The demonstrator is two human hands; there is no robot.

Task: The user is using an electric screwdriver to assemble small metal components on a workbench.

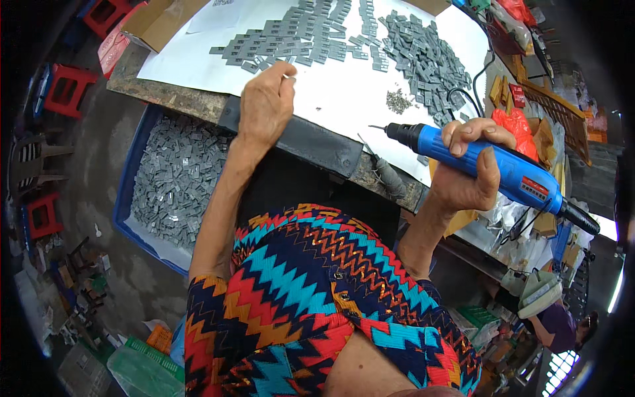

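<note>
My right hand (468, 159) is wrapped round a blue electric screwdriver (516, 173), whose thin bit points left over the white work surface (344, 99). Over the near left part of that surface, my left hand (268, 106) has its fingers pinched together; what they hold, if anything, I cannot make out. Just beyond its fingertips lie rows of small grey plastic pieces (284, 38), laid close together. A heap of similar loose grey pieces (430, 66) sits farther right. Between the heap and the screwdriver is a small pile of tiny screws (398, 101).
A blue crate (126, 198) full of grey pieces stands below the table's left edge. Dark padding (317, 147) covers part of the near edge, beside a wrapped tool (387, 177). A black cable (491, 63) runs along the right; a cardboard box (149, 30) sits back left.
</note>
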